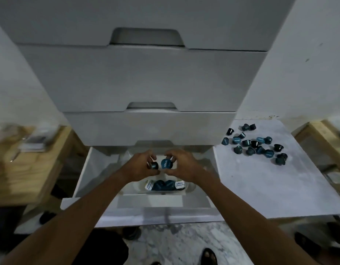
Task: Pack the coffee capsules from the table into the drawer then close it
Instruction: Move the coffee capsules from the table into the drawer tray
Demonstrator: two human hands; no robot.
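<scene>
The bottom drawer (85,173) of a white cabinet stands pulled out toward me. Both hands hover over its inside, close together. My left hand (140,165) grips a dark capsule (153,165). My right hand (181,166) grips a blue capsule (166,163). Below the hands, a few blue capsules (163,185) lie in a clear tray at the drawer's front. Several more dark and blue capsules (256,144) are scattered on the white table (261,188) to the right of the drawer.
Two shut drawers (146,79) of the white cabinet rise above the open one. A wooden shelf (21,173) with blurred small items stands at the left, another wooden frame (326,142) at the far right. Sandalled feet (209,256) are on the marble floor below.
</scene>
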